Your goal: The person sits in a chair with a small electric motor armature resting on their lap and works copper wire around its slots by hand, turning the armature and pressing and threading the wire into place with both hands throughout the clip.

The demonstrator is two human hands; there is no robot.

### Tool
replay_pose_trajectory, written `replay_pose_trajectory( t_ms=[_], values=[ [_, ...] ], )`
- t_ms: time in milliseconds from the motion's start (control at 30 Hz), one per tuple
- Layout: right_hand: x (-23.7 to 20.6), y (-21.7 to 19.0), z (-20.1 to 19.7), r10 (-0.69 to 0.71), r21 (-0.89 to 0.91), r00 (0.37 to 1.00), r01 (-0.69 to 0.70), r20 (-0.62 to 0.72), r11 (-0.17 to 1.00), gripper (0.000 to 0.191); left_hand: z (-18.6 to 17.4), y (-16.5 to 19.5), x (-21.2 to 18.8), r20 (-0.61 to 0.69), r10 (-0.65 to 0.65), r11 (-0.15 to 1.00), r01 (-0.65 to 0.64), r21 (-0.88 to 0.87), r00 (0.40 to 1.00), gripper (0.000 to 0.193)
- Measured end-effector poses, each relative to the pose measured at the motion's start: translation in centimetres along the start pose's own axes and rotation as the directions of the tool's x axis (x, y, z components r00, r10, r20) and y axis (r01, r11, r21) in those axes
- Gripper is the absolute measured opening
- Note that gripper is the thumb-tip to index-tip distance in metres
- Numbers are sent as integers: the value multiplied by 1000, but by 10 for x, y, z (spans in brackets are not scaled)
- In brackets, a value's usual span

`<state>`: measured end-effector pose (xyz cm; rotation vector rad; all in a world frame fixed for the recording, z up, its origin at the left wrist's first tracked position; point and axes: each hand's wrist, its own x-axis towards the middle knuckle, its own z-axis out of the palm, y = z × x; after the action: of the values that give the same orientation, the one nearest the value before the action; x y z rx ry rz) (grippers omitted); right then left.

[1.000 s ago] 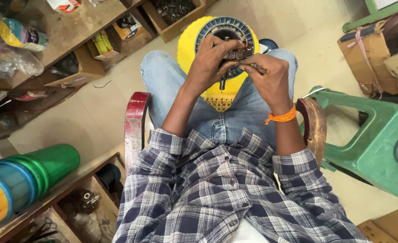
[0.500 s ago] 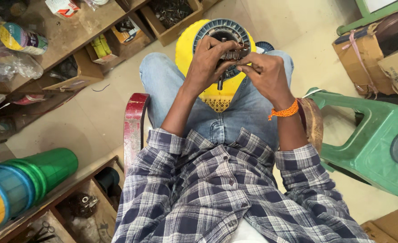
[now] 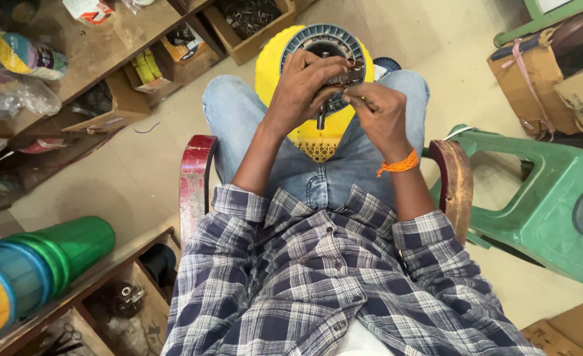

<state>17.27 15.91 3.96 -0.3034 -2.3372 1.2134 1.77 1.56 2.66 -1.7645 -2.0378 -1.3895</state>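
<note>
On our lap, between the knees, sits a round motor stator [image 3: 323, 49] w/ grey slotted ring, resting on a yellow plastic housing [image 3: 275, 66] that leans against our jeans. Both hands are close together over the ring, at its right side. Our left hand [image 3: 305, 82] is curled over the stator, fingers bent and pressing on the winding area; our right hand [image 3: 380, 112] is just beside it, fingertips pinched on a thin copper-coloured wire or small part near the ring edge, we cannot tell exactly which. So both hands are closed on the stator parts, touching each other approx. at the fingertips. An orange thread band [image 3: 398, 163] is around the right wrist. A dark shaft sticks down from the ring centre, below the left hand. We sit on a chair w/ red armrests [image 3: 196, 178], wearing a checked shirt. At right stands a green plastic stool [image 3: 548, 198], tipped, and behind it cardboard boxes [image 3: 535, 72] tied w/ a pink strap. At left is a wooden shelf [image 3: 100, 53] w/ small boxes, a plastic bag, a colourful can; lower left, stacked green, blue and yellow plastic cylinders [image 3: 34, 264] lie on their side on another shelf. Floor is beige, smooth.
</note>
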Motion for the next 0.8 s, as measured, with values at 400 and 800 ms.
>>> replay_pose_trajectory(
  t_ms=[400,800],
  values=[
    [-17,-7,-4,-10,-46,1000,10,7,999,9,8,6,-21,-157,286,919,-225,322,945,25],
    [18,-42,-34,-38,-199,996,53,76,978,11,32,26,-37,-362,-100,995,102,-13,927,14]
  ],
)
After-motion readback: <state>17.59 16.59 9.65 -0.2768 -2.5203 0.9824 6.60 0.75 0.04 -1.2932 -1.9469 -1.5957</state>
